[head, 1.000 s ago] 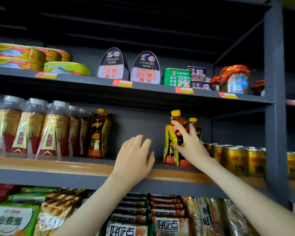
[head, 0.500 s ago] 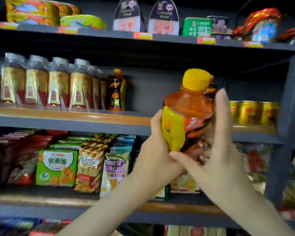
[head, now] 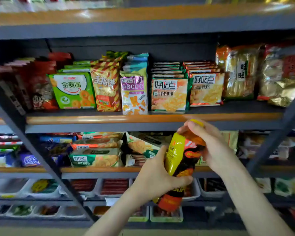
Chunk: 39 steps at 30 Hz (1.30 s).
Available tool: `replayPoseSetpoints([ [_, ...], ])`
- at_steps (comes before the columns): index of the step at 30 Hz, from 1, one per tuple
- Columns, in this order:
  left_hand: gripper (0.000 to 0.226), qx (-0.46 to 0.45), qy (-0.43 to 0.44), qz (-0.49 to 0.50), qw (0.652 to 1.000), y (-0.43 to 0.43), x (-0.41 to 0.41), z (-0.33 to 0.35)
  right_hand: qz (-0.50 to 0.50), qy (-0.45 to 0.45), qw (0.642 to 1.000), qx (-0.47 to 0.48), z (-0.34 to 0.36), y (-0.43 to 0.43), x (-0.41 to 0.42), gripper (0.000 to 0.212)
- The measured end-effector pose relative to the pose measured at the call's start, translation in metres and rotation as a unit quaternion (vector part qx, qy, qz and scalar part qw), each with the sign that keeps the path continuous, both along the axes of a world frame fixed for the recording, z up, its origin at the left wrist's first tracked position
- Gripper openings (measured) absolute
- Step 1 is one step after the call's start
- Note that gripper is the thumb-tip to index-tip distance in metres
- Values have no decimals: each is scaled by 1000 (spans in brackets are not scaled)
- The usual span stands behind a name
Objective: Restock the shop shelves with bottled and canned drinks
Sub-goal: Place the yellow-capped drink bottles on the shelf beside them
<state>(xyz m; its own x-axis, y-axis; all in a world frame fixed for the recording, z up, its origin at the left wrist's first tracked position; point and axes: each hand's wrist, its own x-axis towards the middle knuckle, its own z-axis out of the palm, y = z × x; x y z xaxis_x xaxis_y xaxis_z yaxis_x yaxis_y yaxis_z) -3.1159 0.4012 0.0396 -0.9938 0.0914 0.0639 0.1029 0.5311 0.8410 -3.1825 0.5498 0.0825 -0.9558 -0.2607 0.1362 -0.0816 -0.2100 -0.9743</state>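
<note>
a shop — tiered shelves [head: 109,119] of packaged snacks [head: 169,94]

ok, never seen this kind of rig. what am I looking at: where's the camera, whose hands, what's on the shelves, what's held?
No machine here: a person works with two bare hands. The one camera sits on the person's head, looking forward and down, so both arms enter from the bottom edge. Ahead is a grey shelf unit with orange front edges. One shelf carries upright snack packets, such as a green packet; the shelf below has more packets, and lower down sit white trays, contents too blurred to name. Both hands hold one drink bottle in the air before the shelves: orange, yellow-and-black label, yellow cap. The left hand grips its lower body; the right hand curls round its top by the cap. The bottle leans slightly and rests on no shelf.
</note>
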Motion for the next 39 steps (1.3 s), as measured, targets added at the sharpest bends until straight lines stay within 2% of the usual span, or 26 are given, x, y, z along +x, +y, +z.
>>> replayPoseSetpoints([
  [3,59,157,-86,-29,983,-4,6,-17,19,-93,994,-48,-24,-8,5,29],
  [7,50,255,-152,-40,954,-13,8,-23,-6,-153,988,-14,-43,-19,5,24],
  [9,53,290,-175,-37,940,-16,8,-30,-24,-125,991,28,-47,-24,5,19],
  [11,50,341,-196,-14,920,-14,4,-34,-32,-33,993,111,-48,-26,13,22],
  [13,43,405,-207,23,890,-13,-4,-36,21,56,979,197,-54,-28,22,41],
  [15,30,441,-207,51,872,-14,-9,-38,77,111,949,286,-60,-31,30,60],
  [16,25,444,-216,49,868,-16,-7,-35,97,115,935,322,-61,-31,33,66],
  [20,40,426,-214,40,878,-22,-7,-34,167,92,902,387,-57,-29,44,79],
  [22,37,432,-209,58,876,-26,-11,-37,176,87,906,376,-56,-31,47,84],
  [25,42,396,-214,59,891,-34,-14,-37,178,74,933,304,-57,-29,44,84],
  [27,31,364,-190,70,909,-39,-15,-35,200,47,954,216,-61,-23,39,81],
  [29,24,344,-159,68,923,-46,-15,-35,225,-21,969,97,-63,-18,36,80],
  [30,26,360,-152,64,918,-46,-15,-35,230,-57,971,46,-65,-18,34,81],
  [32,38,405,-167,45,898,-46,-13,-37,229,-73,971,-2,-71,-15,29,88],
  [34,62,439,-208,10,874,-41,-11,-39,235,-68,970,-20,-74,-13,28,94],
  [36,78,466,-224,-41,855,-34,-9,-37,248,-67,966,-23,-76,-14,31,91],
  [38,72,495,-216,-48,840,-29,-11,-33,230,-68,970,32,-78,-16,27,87],
  [39,64,491,-210,-28,845,-28,-12,-30,205,-54,974,85,-77,-19,25,83],
])
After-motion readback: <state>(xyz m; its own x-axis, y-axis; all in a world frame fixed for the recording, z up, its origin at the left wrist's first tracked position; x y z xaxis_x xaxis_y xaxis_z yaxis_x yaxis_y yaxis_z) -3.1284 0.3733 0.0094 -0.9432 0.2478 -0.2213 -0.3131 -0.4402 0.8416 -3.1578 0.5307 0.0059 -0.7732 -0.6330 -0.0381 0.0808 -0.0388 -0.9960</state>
